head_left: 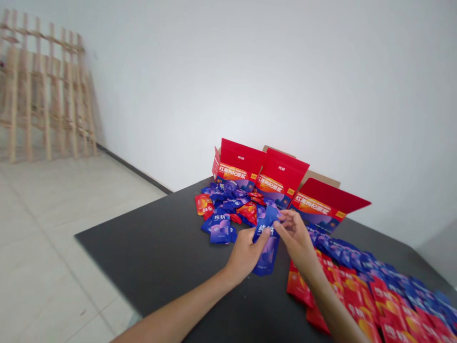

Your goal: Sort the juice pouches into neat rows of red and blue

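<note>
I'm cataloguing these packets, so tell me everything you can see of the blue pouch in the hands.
The blue pouch is a narrow, flat packet that looks like smooth film, printed with pale characters and purple shapes. It is held above the black table, front facing the camera, its top leaning slightly right. The left hand grips its left side, thumb across the front; the right hand pinches near its upper right edge. Fingers hide parts.

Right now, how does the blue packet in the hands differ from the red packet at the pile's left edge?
The blue packet has purple print; the red packet shows orange print. The blue packet is held between left hand and right hand; the red packet lies untouched. Both bear white lettering.
</note>
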Tool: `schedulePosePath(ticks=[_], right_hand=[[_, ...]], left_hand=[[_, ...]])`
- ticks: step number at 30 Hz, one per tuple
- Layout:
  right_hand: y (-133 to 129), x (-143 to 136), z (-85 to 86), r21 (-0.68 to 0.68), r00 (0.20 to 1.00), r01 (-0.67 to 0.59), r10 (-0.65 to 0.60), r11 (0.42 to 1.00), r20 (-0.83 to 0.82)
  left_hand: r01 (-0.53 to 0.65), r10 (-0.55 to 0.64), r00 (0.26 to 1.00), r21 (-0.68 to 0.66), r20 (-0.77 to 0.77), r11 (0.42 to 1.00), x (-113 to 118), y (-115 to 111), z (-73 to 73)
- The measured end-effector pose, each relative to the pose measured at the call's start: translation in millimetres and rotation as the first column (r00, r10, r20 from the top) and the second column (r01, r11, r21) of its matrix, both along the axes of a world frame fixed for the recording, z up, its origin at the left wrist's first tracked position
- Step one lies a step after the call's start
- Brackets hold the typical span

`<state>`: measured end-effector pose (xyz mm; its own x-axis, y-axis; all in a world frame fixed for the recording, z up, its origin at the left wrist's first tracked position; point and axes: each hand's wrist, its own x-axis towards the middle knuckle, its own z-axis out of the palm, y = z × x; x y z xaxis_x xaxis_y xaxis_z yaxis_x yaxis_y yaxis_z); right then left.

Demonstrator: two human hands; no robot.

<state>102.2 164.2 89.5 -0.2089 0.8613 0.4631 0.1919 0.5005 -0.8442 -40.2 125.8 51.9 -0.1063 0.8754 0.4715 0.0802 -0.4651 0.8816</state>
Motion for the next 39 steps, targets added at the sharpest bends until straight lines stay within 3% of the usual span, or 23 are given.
schedulePosePath(ticks=[3,9,17,21,28,35,39], right_hand=[[-6.7,4.6,-6.0,-0.039,0.99,-0.135,0.137,0.99,0.044],[-29.8,7.3,-9.5,-0.017,0.976,-0.215,0.215,0.977,0.04],[-51.6,12.0,0.1,-0.203,0.927,-0.375,0.373,0.905,-0.05],[-54.9,17.5,1.1,-0.301,0.895,-0.427,0.445,0.853,-0.009],[-53.3,22.3,-15.0,-0.159,0.97,-0.205,0.222,0.966,0.096],[-47.3,32.0,-20.4,-0.146,0.986,-0.123,0.137,0.982,0.09],[-43.2,33.1,-16.3,-0.087,0.988,-0.072,0.083,0.994,0.128]], left_hand=[[0.047,-0.046,0.998,-0.033,0.044,0.998,0.8,1.0,-0.5],[0.232,-0.188,0.951,-0.166,0.244,0.958,1.3,-6.4,8.7],[0.347,-0.298,0.925,-0.202,0.235,0.916,-1.2,-10.7,11.9],[0.306,-0.256,0.936,-0.197,0.242,0.931,0.7,-12.8,11.7],[0.346,-0.323,0.936,-0.178,0.142,0.921,-0.3,-7.6,8.7],[0.358,-0.354,0.934,-0.115,0.056,0.926,4.7,-5.1,7.6],[0.262,-0.264,0.964,-0.08,-0.017,0.962,2.4,-2.4,6.6]])
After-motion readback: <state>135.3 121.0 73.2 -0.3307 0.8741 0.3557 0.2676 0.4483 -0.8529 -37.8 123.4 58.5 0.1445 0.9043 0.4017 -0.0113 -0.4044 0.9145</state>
